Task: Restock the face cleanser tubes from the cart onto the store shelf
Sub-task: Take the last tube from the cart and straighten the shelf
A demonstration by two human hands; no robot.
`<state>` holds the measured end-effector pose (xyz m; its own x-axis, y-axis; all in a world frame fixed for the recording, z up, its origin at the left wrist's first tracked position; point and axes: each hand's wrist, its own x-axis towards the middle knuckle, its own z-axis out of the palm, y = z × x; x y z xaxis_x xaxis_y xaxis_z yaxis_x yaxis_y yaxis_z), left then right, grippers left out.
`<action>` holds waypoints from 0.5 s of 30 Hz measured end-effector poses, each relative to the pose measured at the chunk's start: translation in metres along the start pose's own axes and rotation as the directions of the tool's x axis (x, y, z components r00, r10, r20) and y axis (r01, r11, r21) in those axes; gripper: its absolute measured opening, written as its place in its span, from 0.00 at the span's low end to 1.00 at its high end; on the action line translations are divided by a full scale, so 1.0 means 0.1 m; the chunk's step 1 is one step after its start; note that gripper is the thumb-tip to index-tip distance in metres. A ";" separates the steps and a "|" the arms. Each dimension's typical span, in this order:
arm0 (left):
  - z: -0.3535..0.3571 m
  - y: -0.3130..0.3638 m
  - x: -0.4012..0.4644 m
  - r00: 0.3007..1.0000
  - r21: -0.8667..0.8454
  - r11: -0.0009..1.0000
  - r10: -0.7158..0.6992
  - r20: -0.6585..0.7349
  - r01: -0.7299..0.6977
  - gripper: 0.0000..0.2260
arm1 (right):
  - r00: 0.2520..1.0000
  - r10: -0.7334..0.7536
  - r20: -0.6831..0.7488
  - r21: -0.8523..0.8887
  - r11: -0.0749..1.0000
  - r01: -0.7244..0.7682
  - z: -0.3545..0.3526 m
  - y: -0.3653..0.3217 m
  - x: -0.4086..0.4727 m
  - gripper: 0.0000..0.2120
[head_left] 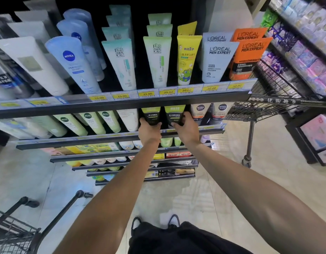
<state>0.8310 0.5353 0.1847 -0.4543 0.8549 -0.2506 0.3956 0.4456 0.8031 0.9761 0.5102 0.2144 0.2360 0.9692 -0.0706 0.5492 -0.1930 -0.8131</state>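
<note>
Store shelf, second tier from the top: left hand grips the left green-and-black cleanser tube, fingers clamped; right hand likewise clasps the right tube. Wire cart stands far right.

Both arms extended forward, hands side by side.
Left hand and right hand each gripping, fingers curled.
</note>
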 end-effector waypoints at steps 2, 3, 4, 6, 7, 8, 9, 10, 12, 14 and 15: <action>-0.03 0.03 -0.03 1.000 0.006 1.000 0.025 -0.004 -0.025 0.18 | 1.000 -0.005 0.003 -0.004 1.000 0.005 -0.02 0.00 0.02 0.17; -0.04 0.03 -0.04 0.999 0.007 0.999 0.034 -0.006 -0.034 0.17 | 1.000 -0.008 0.005 -0.008 1.000 0.008 -0.03 0.01 0.03 0.16; -0.03 0.02 -0.03 0.999 0.014 0.999 0.046 -0.010 -0.045 0.16 | 1.000 -0.011 0.010 -0.009 1.000 0.011 -0.03 0.02 0.04 0.15; -0.05 -0.01 -0.04 0.997 0.053 0.996 0.075 -0.014 -0.074 0.16 | 1.000 -0.018 0.023 -0.009 1.000 0.018 -0.05 0.03 0.06 0.15; -0.04 -0.04 -0.03 0.996 0.077 0.993 0.093 -0.015 -0.091 0.17 | 0.999 -0.027 0.031 -0.013 1.000 0.027 -0.06 0.03 0.07 0.15; -0.03 -0.08 -0.02 0.993 0.094 0.989 0.113 -0.015 -0.111 0.18 | 0.999 -0.036 0.039 -0.020 0.999 0.037 -0.07 0.04 0.08 0.15; -0.03 -0.10 -0.03 0.992 0.102 0.987 0.125 -0.013 -0.123 0.18 | 0.998 -0.045 0.047 -0.024 0.999 0.046 -0.07 0.04 0.08 0.15; -0.03 -0.10 -0.05 0.991 0.112 0.985 0.134 -0.010 -0.132 0.18 | 0.997 -0.049 0.052 -0.026 0.998 0.051 -0.08 0.05 0.08 0.15; -0.09 -0.04 -0.13 0.989 0.156 0.977 0.149 -0.012 -0.146 0.18 | 0.997 -0.051 0.057 -0.033 0.998 0.053 -0.09 0.05 0.09 0.15; -0.13 0.00 -0.17 0.989 0.211 0.967 0.145 -0.005 -0.140 0.19 | 0.997 -0.051 0.066 -0.037 0.998 0.054 -0.09 0.05 0.09 0.15; -0.15 0.01 -0.18 0.990 0.222 0.966 0.139 -0.002 -0.135 0.19 | 0.996 -0.053 0.068 -0.041 0.998 0.055 -0.09 0.04 0.09 0.15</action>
<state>0.8279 0.5164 0.1978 -0.3961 0.9082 -0.1354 0.6208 0.3735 0.6893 0.9879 0.5166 0.2157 0.1522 0.9861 -0.0667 0.5940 -0.1452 -0.7912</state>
